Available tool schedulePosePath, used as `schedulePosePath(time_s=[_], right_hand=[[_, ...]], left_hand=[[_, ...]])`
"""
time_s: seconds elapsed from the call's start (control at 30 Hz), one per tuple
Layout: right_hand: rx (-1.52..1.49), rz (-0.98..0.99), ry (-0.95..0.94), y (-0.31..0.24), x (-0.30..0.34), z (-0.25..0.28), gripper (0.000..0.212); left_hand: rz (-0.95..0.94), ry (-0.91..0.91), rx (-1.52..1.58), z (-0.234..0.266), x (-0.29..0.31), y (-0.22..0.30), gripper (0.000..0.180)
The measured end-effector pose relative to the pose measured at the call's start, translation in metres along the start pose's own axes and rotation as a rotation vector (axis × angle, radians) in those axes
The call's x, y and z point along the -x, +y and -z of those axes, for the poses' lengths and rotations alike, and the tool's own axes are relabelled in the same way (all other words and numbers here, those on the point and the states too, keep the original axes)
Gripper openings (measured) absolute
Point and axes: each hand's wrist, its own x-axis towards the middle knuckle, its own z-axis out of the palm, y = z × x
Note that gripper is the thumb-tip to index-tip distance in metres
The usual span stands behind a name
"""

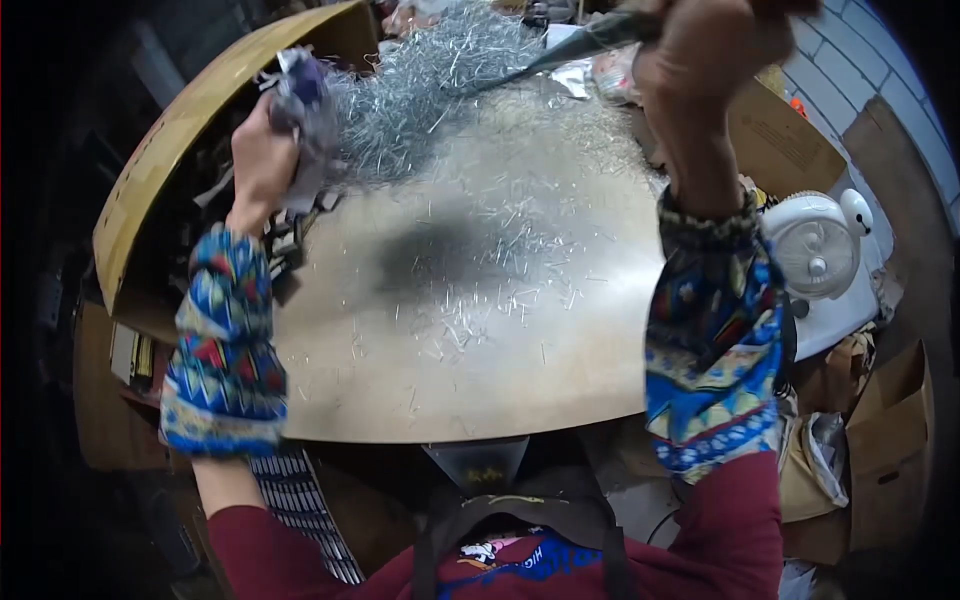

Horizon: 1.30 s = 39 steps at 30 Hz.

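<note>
Many thin, shiny metal pieces (515,245) lie scattered over the middle of the worktop (600,365), and a dense, tangled silvery heap (450,65) stands at its far side. The left hand (265,165) is raised by the left edge of the heap, its fingers curled closed around a crumpled purple-and-whitish bundle (302,90); blur hides what this is made of. The right hand (705,60) is up at the far right, its fingers wrapped around the broad end of a dark, tapering thing (595,42) whose narrow end points at the heap; it is too blurred to name. Working well here probably calls for a firm but easy grip on both, with the dark thing kept low and slanted so that it slides under the pieces rather than flicking them about. Short, steady strokes should suit the loose pieces, while the heap is likely to snag and drag in clumps, so it is best eased apart. Bare skin could get pricked, so fingertips do better behind what they hold than among the ends.
</note>
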Motion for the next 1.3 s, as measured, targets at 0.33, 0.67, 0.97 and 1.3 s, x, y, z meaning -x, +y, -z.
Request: schedulePosePath(time_s=[0.33, 0.67, 0.97, 1.3], right_hand=[[0.265, -0.007, -0.303, 0.043, 0.024, 0.024, 0.021], [0.144, -0.174, 0.147, 0.034, 0.009, 0.094, 0.036], [-0.008, -0.144, 0.108, 0.025, -0.01, 0.103, 0.029], [0.172, -0.155, 0.02, -0.008, -0.02, 0.033, 0.018]], left_hand=[[0.228, 0.169, 0.43, -0.022, -0.024, 0.021, 0.026], [0.242, 0.172, 0.915, -0.011, -0.038, 0.129, 0.02], [0.335, 0.169, 0.87, -0.05, -0.012, 0.061, 0.021], [0.229, 0.083, 0.654, -0.048, -0.021, 0.009, 0.024]])
